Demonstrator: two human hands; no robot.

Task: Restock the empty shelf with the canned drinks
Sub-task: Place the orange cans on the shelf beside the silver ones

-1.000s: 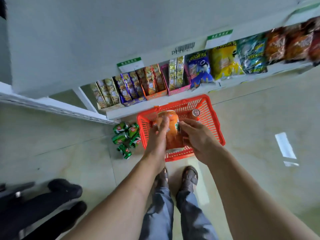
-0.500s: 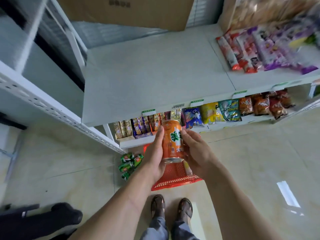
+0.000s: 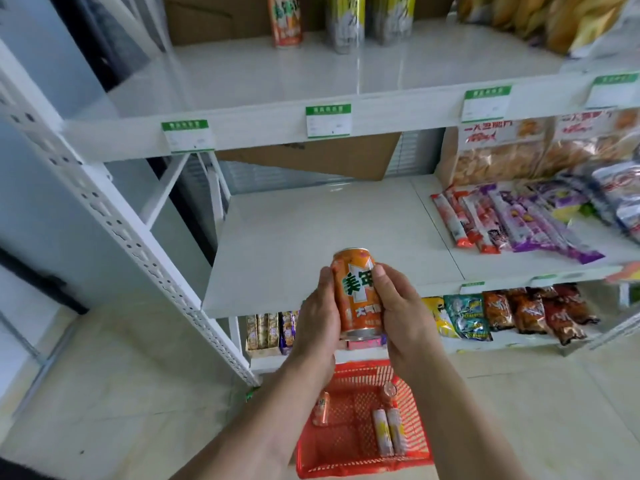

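An orange drink can point(image 3: 358, 292) with green lettering stands upright between my two hands, in front of the bare white middle shelf point(image 3: 322, 237). My left hand point(image 3: 317, 315) grips its left side and my right hand point(image 3: 401, 306) grips its right side. Below, a red basket point(image 3: 419, 441) on the floor holds an orange can point(image 3: 321, 408) and two slim pale cans point(image 3: 388, 432) lying down. On the upper shelf point(image 3: 311, 71) an orange can point(image 3: 284, 19) and two yellow-grey cans point(image 3: 367, 19) stand at the back.
Snack packets point(image 3: 519, 216) fill the right half of the middle shelf. Chip bags point(image 3: 512, 315) and biscuit boxes point(image 3: 265, 329) line the bottom shelf. A perforated white upright point(image 3: 104, 209) runs down the left. A cardboard sheet point(image 3: 311, 155) leans behind the shelves.
Both hands lifted the orange can out of the basket to the front edge of the middle shelf. My view tilted up from the floor to the shelves.
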